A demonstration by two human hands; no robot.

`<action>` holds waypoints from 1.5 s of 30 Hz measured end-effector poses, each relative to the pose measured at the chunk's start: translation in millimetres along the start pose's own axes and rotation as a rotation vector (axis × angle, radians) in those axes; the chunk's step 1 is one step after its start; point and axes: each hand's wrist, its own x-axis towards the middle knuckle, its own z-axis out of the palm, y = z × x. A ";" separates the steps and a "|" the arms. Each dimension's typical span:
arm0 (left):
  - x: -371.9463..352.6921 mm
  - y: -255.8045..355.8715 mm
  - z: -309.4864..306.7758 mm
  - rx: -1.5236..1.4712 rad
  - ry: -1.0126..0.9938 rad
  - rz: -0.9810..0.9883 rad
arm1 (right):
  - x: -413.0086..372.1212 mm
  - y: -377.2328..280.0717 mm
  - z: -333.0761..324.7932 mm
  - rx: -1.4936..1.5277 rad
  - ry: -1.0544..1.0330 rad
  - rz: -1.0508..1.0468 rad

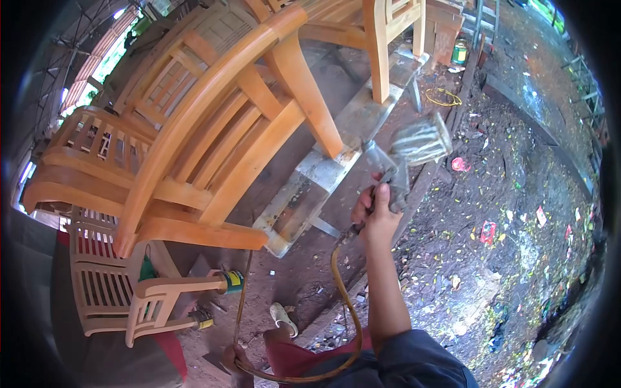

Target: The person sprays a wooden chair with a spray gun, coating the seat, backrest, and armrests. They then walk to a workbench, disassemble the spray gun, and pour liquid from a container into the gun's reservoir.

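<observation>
My right hand (376, 216) is closed around the handle of a spray gun (387, 169), held out at arm's length. The gun's streaked cup (424, 141) is tilted to the right. A yellowish hose (343, 294) runs from the gun's handle down and loops back to my left hand (237, 357), which is closed on it near my leg. Left of the gun is a glossy orange-brown wooden bench or chair (242, 139), its legs resting on a worn, paint-marked plank stand (301, 204).
Paler wooden chairs (103, 278) stand at left, with tins (231, 282) close by. Another tin (459, 53) and a coiled yellow hose (444, 97) lie at the back. Litter and leaves cover the dirt ground (479, 271) at right. A long beam (420, 194) borders it.
</observation>
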 end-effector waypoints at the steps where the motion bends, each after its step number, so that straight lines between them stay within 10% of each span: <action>1: 2.1 10.5 6.6 -0.006 0.076 0.049 | 5.2 -9.5 1.4 0.038 -0.038 0.022; 5: -12.9 19.0 19.6 0.000 0.085 0.048 | 22.7 -46.1 10.6 0.241 -0.247 -0.001; 15: -16.9 89.9 49.4 -0.103 0.066 -0.098 | 78.9 3.6 -65.4 -0.323 0.092 0.253; 29: -53.6 103.2 97.9 -0.362 -0.094 -0.703 | 147.2 77.9 -153.5 -0.682 0.172 0.310; 39: -62.0 103.6 178.7 -0.391 -0.314 -0.318 | 151.3 -113.0 -72.9 -0.254 -0.187 0.375; 45: 42.8 258.3 162.2 -0.553 -0.147 -0.434 | 166.1 -195.1 -30.8 -0.027 -0.450 0.192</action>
